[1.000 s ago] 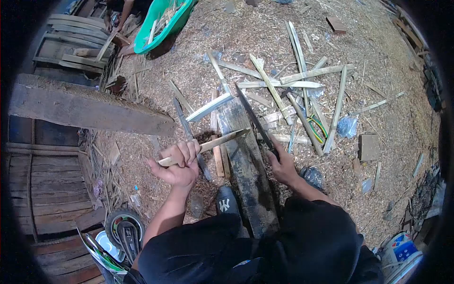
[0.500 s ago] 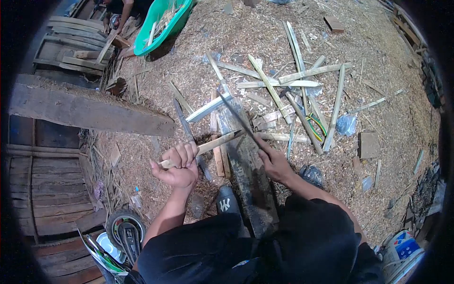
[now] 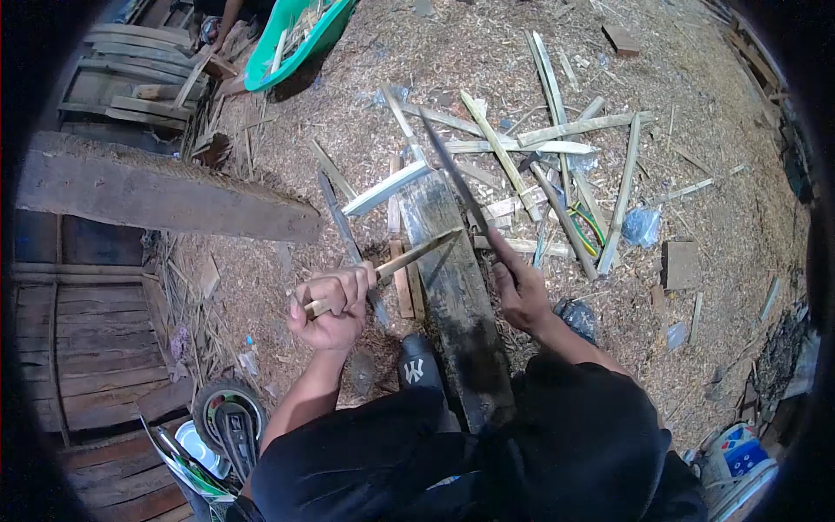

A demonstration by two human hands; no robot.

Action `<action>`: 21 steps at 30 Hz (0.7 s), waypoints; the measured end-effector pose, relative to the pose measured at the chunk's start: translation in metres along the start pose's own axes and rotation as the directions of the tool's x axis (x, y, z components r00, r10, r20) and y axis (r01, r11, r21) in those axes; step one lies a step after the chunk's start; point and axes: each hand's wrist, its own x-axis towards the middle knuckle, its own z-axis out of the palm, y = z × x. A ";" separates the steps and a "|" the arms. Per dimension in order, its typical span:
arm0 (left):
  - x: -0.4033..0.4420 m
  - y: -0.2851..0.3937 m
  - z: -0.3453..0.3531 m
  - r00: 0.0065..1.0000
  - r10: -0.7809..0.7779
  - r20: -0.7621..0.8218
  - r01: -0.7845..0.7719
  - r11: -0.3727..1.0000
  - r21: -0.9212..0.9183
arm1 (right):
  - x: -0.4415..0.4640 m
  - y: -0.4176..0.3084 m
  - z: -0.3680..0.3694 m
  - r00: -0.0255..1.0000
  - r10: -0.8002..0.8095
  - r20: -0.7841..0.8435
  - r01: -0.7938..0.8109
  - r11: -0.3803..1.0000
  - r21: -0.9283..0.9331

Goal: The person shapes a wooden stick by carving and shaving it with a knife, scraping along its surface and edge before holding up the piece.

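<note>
My left hand (image 3: 332, 304) is wrapped around one end of a narrow wooden stick (image 3: 417, 253). The stick's far end lies over a thick, worn wooden beam (image 3: 465, 326) that runs between my legs. In my right hand (image 3: 522, 298) is the handle of a long dark machete (image 3: 454, 170). Its blade points up and away to the left, slightly apart from the stick's tip. A pale cut piece of wood (image 3: 387, 189) lies across the far end of the beam.
Split sticks (image 3: 570, 148) lie crossed on the chip-covered ground beyond the beam. A green basin (image 3: 296, 52) holds wood pieces, with another person's arm (image 3: 229, 22) nearby. A heavy timber (image 3: 165, 187) juts in from the left. A brown block (image 3: 678, 265) sits at right.
My right hand has drawn the machete right and slightly down, so the blade has left the stick. My left hand's fingers have closed further around the stick, which appears rolled, showing a narrower, darker side.
</note>
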 end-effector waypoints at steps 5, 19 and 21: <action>0.000 -0.002 0.003 0.999 0.030 0.024 -0.030 1.000 -0.007 | -0.016 0.044 0.015 0.994 -0.065 0.083 0.079 0.980 -0.180; 0.000 0.001 0.000 0.997 0.011 0.079 -0.010 1.000 -0.009 | -0.028 0.040 0.011 0.968 0.240 0.071 -0.219 0.949 -0.225; -0.003 0.002 0.000 0.996 0.003 0.084 0.001 0.999 -0.041 | -0.033 0.031 0.006 0.987 0.156 0.028 -0.150 0.976 -0.159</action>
